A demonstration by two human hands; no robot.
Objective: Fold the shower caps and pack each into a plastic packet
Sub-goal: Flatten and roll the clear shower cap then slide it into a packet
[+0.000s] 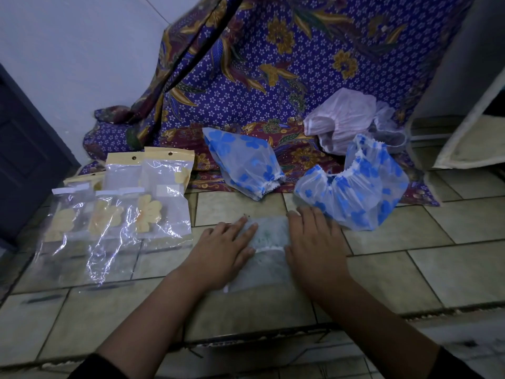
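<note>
Hands (224,250) (314,247) flat on filmy, crinkled translucent shower cap (270,236).

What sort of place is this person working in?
Probably a room in a home, with the work done at floor level: beige floor tiles serve as the work surface, a patterned purple cloth is draped behind, and a dark door stands at the left.

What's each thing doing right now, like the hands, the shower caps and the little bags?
Clear cap: flattened on the floor under both hands.
Left hand: open, pressing flat on it.
Right hand: open, pressing flat on it too.
Left blue-flower cap: loose, not folded.
Right blue-flower cap: puffed up, not folded.
Pink cap: crumpled, not folded.
Packets: lying flat, overlapping, look empty.
Patterned cloth: draped down onto the floor.
</note>
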